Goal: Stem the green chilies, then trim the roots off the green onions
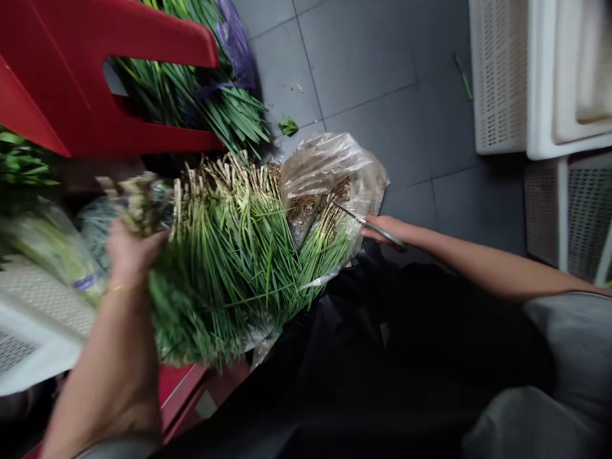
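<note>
A wide heap of green stalks point(239, 236) lies with its pale, brownish root ends toward the top of the view. At its left end, my left hand point(131, 248) is wrapped round a bunch of stalks point(141, 201); both are blurred. My right hand point(382, 228) holds scissors point(394, 240) at the right, their blades pointing left over a clear plastic bag point(335, 156). Loose brown roots point(306, 207) and a few stalks point(329, 236) lie in the bag's opening.
A red plastic stool point(81, 70) stands at the upper left, with more green stalks point(229, 115) and a purple bag point(236, 44) beyond it. White baskets point(500, 76) stand on the grey tiled floor point(373, 57) at right. Wrapped vegetables point(52, 242) and a white crate point(38, 325) are at left.
</note>
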{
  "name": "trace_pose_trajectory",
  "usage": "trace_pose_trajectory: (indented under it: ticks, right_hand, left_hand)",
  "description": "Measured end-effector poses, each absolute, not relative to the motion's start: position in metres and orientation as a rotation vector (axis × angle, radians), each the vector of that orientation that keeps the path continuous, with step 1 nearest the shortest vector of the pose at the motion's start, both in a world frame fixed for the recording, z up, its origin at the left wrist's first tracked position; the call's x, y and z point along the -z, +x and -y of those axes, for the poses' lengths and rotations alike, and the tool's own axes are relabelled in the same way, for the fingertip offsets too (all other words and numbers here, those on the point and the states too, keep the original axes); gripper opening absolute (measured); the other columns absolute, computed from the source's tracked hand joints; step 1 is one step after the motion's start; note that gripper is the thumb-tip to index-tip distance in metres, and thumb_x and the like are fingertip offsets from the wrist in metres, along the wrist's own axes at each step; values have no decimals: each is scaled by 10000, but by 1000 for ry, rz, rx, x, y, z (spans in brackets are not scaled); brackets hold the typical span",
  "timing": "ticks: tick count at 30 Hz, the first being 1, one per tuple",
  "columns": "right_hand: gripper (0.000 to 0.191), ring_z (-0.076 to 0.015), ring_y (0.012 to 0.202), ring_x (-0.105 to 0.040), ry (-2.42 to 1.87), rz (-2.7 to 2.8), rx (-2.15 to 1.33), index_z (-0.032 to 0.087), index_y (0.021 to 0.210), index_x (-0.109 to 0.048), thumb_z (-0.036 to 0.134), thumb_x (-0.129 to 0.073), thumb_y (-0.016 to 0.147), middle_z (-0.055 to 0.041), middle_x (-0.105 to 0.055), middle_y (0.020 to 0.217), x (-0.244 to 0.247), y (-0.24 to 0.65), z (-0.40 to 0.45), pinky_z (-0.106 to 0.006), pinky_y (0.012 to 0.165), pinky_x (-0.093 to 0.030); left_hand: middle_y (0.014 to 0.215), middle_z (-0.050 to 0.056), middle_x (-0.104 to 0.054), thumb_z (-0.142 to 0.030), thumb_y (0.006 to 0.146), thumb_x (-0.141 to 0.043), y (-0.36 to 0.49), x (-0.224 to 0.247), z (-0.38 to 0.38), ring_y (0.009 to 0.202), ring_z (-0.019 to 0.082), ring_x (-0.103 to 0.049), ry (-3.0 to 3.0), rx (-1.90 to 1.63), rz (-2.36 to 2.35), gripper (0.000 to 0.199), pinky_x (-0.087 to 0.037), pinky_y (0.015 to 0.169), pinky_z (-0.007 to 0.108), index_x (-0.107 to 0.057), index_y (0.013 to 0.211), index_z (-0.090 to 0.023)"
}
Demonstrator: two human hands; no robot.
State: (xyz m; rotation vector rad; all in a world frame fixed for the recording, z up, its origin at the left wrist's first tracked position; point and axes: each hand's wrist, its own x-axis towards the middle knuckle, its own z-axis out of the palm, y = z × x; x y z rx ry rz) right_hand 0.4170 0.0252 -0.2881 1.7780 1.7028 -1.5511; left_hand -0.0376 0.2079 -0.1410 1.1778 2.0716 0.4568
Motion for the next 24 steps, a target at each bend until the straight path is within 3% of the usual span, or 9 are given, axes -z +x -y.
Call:
trace_pose_trajectory:
  ticks: [2,3,4,6,8,12,17,24]
  right_hand:
    - [242,-186,662,-653,1815,-1709,1510,184,941,-579,413,-505,917,-51,-680,721,293,424,-22,-231,592,-438]
    - [236,-186,668,-655,1863,-1694,1522,186,951,-575,406,-496,917,-51,-684,733,294,427,-20,-230,591,-443]
    - [238,-182,660,-655,1919,-1664,1553,187,966,-570,404,-482,920,-48,-687,741,295,430,-18,-229,588,-449]
    - [257,-172,602,-640,2010,-1561,1645,181,994,-557,406,-453,927,-39,-677,721,293,433,-16,-233,571,-456]
    - [277,-162,540,-612,2056,-1475,1722,174,999,-548,417,-435,926,-26,-652,687,289,432,-17,-240,550,-457]
    - [295,-141,514,-588,2062,-1482,1835,178,1030,-528,436,-439,916,-10,-632,705,283,429,-19,-233,537,-451]
    - [338,-134,513,-575,1964,-1608,1845,171,1067,-518,463,-456,907,-13,-627,706,276,440,-10,-233,544,-440]
    - [402,-212,743,-668,1640,-1967,1939,185,1187,-507,478,-462,915,-88,-702,917,270,456,8,-297,671,-498]
  left_hand:
    - [1354,-10,-533,-154,516,-859,-26,162,-213,1423,318,-329,1485,-455,-2288,881,-236,1181,561,-463,1289,-302]
    - [1402,23,-505,-186,529,-853,-9,177,-205,1433,317,-315,1672,-472,-2315,897,-201,1199,534,-442,1321,-276]
    - [1445,64,-475,-237,607,-818,16,196,-190,1429,300,-326,1822,-514,-2221,843,-207,1201,504,-423,1352,-247]
    - [1297,145,-590,-267,736,-717,78,240,-148,1283,294,-500,1911,-436,-1887,571,-338,1125,465,-519,1261,-162]
    - [1179,205,-647,-274,702,-751,140,288,-106,1184,326,-580,1733,-70,-1559,501,-402,1056,441,-583,1145,-111]
    - [1115,212,-676,-232,589,-817,199,353,-63,1117,332,-625,1314,183,-1682,504,-439,974,411,-585,1027,-144]
    - [769,54,-700,-169,551,-745,163,334,-73,773,230,-661,1239,85,-1550,312,-488,763,320,-648,848,-167]
    - [722,11,-680,-232,550,-727,120,288,-81,651,141,-600,964,-314,-1545,281,-491,687,277,-648,801,-133]
